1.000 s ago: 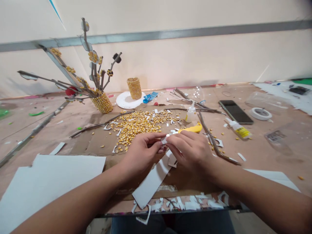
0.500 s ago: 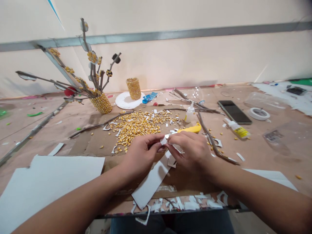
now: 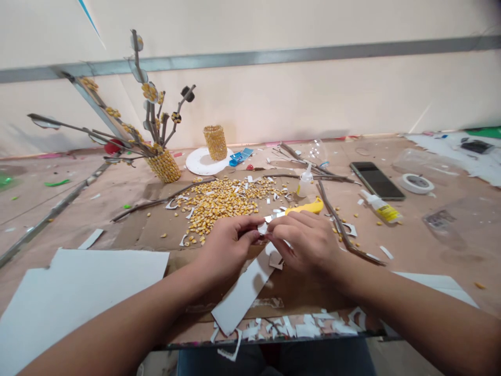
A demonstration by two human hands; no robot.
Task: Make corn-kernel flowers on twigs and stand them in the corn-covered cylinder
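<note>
At clock centre, our left hand [image 3: 229, 241] and right hand [image 3: 303, 239] pinch white piece [image 3: 262, 228], fingertips closed, probably for fine control; kernels [image 3: 219, 203] at ten, yellow cutter [image 3: 307, 207] at two, likely for easy reach.

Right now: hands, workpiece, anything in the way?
Left hand holds small white piece; right hand at its edge, grip unclear. White strip beneath hands. Yellow cutter close beyond right hand, corn pile beyond left.

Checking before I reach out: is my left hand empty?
No, your left hand pinches a small white piece between thumb and fingers.
</note>
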